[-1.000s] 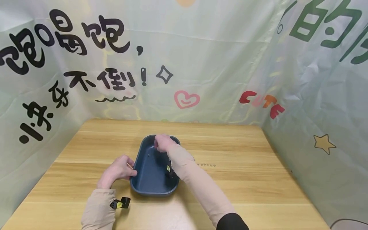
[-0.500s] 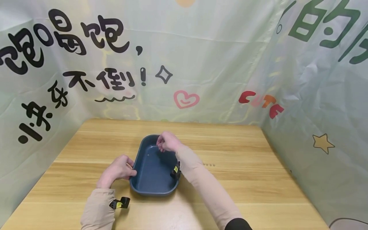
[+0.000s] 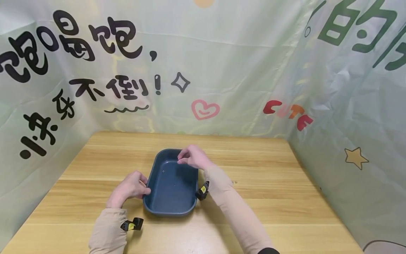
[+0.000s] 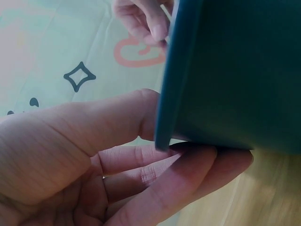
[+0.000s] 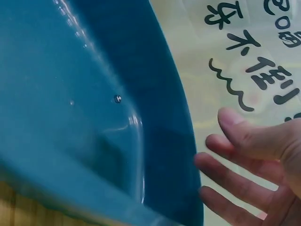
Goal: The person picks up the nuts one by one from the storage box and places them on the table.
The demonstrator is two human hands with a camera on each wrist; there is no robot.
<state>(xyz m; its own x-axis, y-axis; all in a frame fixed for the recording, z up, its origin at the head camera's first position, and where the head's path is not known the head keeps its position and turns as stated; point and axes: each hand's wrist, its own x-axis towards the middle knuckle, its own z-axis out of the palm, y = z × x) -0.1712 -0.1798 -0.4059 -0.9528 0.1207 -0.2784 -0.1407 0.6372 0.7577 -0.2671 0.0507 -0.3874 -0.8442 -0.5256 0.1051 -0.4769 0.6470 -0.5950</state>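
A dark blue rectangular basin (image 3: 171, 197) with rounded corners stands on the table. My left hand (image 3: 134, 185) holds its left rim; in the left wrist view the thumb (image 4: 113, 115) lies on the rim and the fingers (image 4: 164, 188) are below it. Over the basin's far right part hovers my right hand (image 3: 194, 157). In the right wrist view its fingers (image 5: 230, 179) are spread and loosely bent, with nothing between them. A tiny shiny round thing (image 5: 118, 99) lies on the basin's floor; its kind is too small to tell.
The wooden table (image 3: 269, 204) meets printed fabric walls (image 3: 238, 70) at the back and sides. A few tiny marks or things (image 3: 234, 182) show on the wood beside the right sleeve (image 3: 234, 208), which hides the area behind it.
My right hand has moved right and slightly up, out from deeper over the basin, and its fingers have loosened. The right sleeve now covers most of the small row on the table. My left hand stays put.
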